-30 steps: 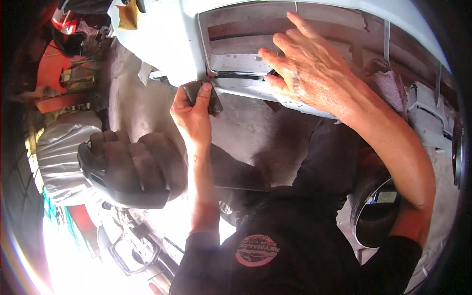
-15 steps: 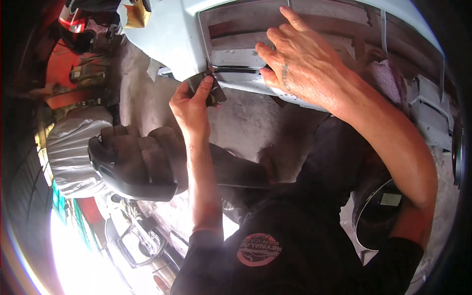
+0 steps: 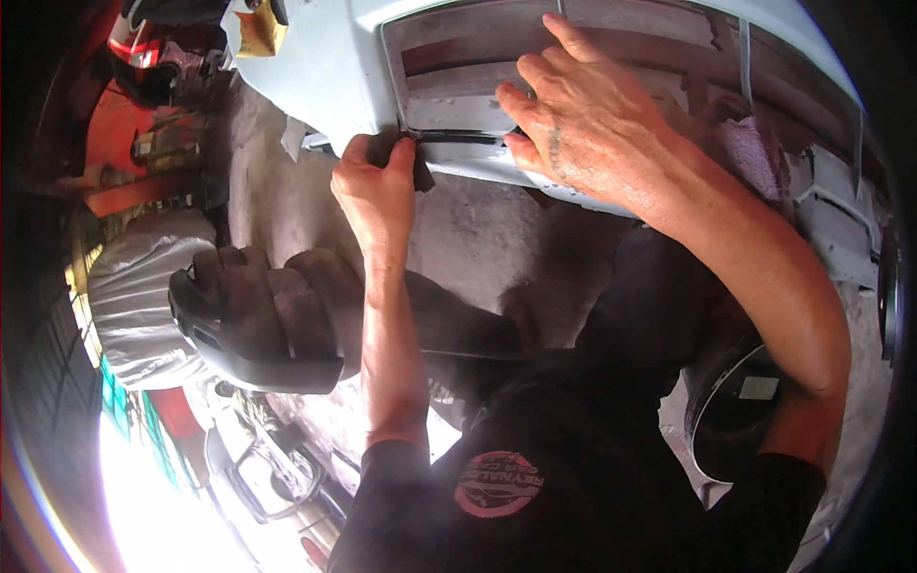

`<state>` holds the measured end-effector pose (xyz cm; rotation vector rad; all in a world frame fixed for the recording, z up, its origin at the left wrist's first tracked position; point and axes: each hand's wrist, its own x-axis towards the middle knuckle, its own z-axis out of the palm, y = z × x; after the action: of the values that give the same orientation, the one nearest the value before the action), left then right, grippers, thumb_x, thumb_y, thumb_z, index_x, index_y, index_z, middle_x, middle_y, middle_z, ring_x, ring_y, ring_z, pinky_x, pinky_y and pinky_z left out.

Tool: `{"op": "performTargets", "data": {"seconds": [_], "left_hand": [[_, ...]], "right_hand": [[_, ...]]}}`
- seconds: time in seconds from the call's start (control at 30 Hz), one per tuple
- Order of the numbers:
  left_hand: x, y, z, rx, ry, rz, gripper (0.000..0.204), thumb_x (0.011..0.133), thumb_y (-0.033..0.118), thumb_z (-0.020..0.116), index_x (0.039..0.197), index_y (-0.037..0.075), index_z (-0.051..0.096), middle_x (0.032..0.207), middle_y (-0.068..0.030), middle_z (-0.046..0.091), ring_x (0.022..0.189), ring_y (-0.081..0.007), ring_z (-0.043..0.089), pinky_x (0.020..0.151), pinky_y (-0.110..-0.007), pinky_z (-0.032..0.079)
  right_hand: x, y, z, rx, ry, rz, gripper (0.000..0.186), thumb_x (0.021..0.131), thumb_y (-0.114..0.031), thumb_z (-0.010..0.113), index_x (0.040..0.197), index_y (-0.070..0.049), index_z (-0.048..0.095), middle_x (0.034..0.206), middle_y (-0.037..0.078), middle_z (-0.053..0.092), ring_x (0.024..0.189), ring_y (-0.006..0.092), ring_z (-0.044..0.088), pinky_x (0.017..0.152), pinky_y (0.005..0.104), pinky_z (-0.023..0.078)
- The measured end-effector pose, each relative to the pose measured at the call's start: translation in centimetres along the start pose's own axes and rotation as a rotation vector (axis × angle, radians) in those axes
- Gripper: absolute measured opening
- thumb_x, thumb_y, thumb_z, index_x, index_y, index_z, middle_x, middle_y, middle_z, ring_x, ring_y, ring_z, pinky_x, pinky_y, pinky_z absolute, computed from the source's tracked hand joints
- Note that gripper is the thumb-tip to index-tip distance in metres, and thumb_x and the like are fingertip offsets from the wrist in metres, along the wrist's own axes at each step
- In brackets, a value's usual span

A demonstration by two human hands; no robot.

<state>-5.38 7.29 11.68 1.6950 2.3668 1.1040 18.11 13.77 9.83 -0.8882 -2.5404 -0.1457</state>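
Note:
A pale, whitish car bumper [image 3: 320, 67] spans the top of the view, with a wide rectangular opening in it. My left hand [image 3: 375, 205] pinches a folded dark sheet that looks like sandpaper [image 3: 422, 175] between thumb and fingers. That sheet is against the bumper at the lower left corner of the opening; the fingertips behind it are partly hidden. Over the opening and its lower strip lies my right hand [image 3: 597, 134], wet-looking, fingers spread and holding nothing. Its thumb is at the strip's edge.
Right of my right hand is a lilac cloth or sponge [image 3: 755, 153], near grey plastic parts [image 3: 836, 234]. A black bucket [image 3: 735, 415] stands by my right side. Dark moulded parts [image 3: 277, 325] and a silver-grey cover [image 3: 153, 296] lie left. Yellowish-brown paper [image 3: 261, 33] rests on the bumper.
My left hand has shifted slightly upward, pushing the dark sheet closer into the bumper's corner, and its thumb has moved up. My right hand stays in place.

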Motion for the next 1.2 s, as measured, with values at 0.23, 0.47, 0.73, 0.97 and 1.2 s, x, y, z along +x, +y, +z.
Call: {"op": "performTargets", "data": {"seconds": [0.23,0.47,0.73,0.97,1.2], "left_hand": [[0.6,-0.1,-0.1,0.18,-0.026,0.049,0.028,0.082,0.017,0.075,0.078,-0.008,0.061,0.069,-0.0258,0.066,0.064,-0.0357,0.068,0.066,-0.046,0.052],[1.0,0.7,0.0,0.105,-0.093,0.052,0.024,0.08,0.015,0.072,0.081,-0.008,0.064,0.071,-0.0263,0.067,0.065,-0.0378,0.068,0.069,-0.045,0.054],[2.0,0.4,0.4,0.256,-0.004,0.285,0.019,0.082,0.014,0.072,0.083,-0.004,0.065,0.073,-0.0252,0.069,0.068,-0.0439,0.069,0.067,-0.048,0.054],[2.5,-0.5,0.9,0.356,0.036,0.38,0.024,0.088,0.019,0.072,0.082,-0.003,0.063,0.071,-0.0226,0.07,0.068,-0.0359,0.073,0.062,-0.044,0.054],[5.1,0.6,1.5,0.359,0.008,0.412,0.017,0.084,0.017,0.073,0.087,0.001,0.067,0.077,-0.022,0.071,0.073,-0.0436,0.071,0.069,-0.05,0.056]], "right_hand": [[-0.5,1.4,-1.7,0.133,-0.011,-0.2,0.034,0.096,-0.024,0.058,0.092,0.008,0.07,0.083,0.019,0.063,0.092,0.0318,0.064,0.119,0.0601,0.032],[0.2,1.2,-2.6,-0.022,-0.215,-0.198,0.032,0.095,-0.022,0.058,0.095,0.006,0.072,0.084,0.017,0.065,0.09,0.0328,0.064,0.117,0.0584,0.035],[0.3,0.1,0.3,0.029,-0.057,0.025,0.039,0.098,-0.038,0.064,0.11,-0.003,0.073,0.1,0.014,0.066,0.108,0.028,0.065,0.127,0.0478,0.025],[0.1,0.5,0.7,0.113,-0.025,0.017,0.038,0.097,-0.039,0.063,0.105,-0.003,0.074,0.101,0.016,0.067,0.107,0.0276,0.065,0.125,0.0483,0.026],[0.3,-0.1,0.6,0.048,-0.08,0.03,0.042,0.096,-0.038,0.063,0.108,0.001,0.073,0.1,0.017,0.066,0.109,0.0286,0.064,0.126,0.0486,0.024]]}}
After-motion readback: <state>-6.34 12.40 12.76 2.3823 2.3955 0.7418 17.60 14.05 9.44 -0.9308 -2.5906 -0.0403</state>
